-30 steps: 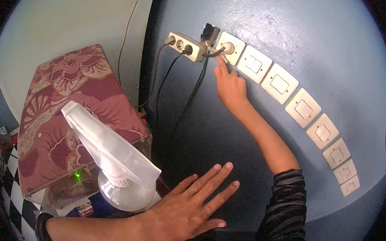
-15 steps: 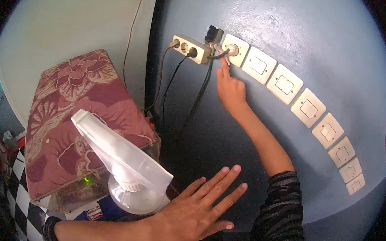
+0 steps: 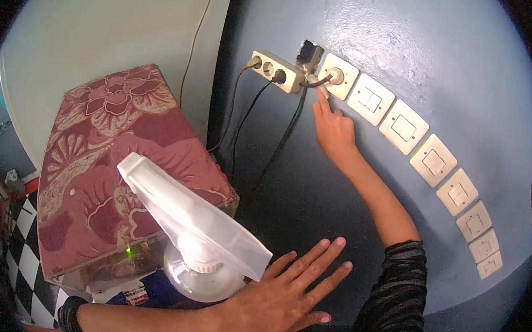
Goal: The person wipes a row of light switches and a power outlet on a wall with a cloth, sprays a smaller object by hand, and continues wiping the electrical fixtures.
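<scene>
My right hand (image 3: 336, 132) is raised against the blue wall, its index finger stretched out and the other fingers curled. The fingertip is at the dark cable (image 3: 317, 83) just below a round white plug (image 3: 335, 76), which sits in a white wall socket (image 3: 347, 69). It holds nothing that I can see. Lower down, my left hand (image 3: 289, 292) is spread with its back toward me, in front of the dark lower wall; whether it touches the wall I cannot tell. Beside its wrist is a clear round bottle (image 3: 195, 278) with a white spray head (image 3: 195, 222).
Left of the socket hangs a white power strip (image 3: 276, 71) with two cords plugged in. Switch plates (image 3: 371, 100) run down the wall to the right. A maroon floral cushion (image 3: 126, 157) tops a clear-sided box with a green light (image 3: 129, 251). Checkered floor (image 3: 28, 267) lies lower left.
The whole view has shifted slightly, so things appear farther right. My right finger stays by the plug's cable, and my left hand keeps its spread pose.
</scene>
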The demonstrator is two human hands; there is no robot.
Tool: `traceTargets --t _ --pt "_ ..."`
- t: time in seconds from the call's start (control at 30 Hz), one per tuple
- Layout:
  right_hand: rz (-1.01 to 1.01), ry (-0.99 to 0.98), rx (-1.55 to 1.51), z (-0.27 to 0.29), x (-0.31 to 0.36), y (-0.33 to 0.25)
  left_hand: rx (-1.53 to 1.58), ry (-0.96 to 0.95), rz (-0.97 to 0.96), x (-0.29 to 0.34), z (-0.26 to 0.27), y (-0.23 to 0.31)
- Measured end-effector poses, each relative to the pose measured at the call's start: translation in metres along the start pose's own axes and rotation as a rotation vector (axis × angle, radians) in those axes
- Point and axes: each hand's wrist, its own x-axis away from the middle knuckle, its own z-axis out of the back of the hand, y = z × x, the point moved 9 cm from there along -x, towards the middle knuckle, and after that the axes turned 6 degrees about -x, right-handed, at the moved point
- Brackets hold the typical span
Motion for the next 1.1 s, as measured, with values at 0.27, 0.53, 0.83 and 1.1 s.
traceTargets --t 0.27,0.53,0.83,1.1 --pt "-0.079 -0.094 -0.140 -0.010 -0.013 0.011 0.015 -0.024 -0.010 -0.002 0.003 0.003" --pt "-0.122 0.010 -0.121 0.042 0.028 0.041 -0.003 -0.034 -0.021 -0.002 -0.003 0.000" --pt "-0.365 -0.056 -0.352 0.034 0.017 0.031 -0.026 -0.046 -0.028 -0.001 -0.005 0.002" --pt "-0.465 -0.003 -0.463 0.025 0.010 0.020 -0.020 -0.045 -0.001 0.002 0.001 -0.002"
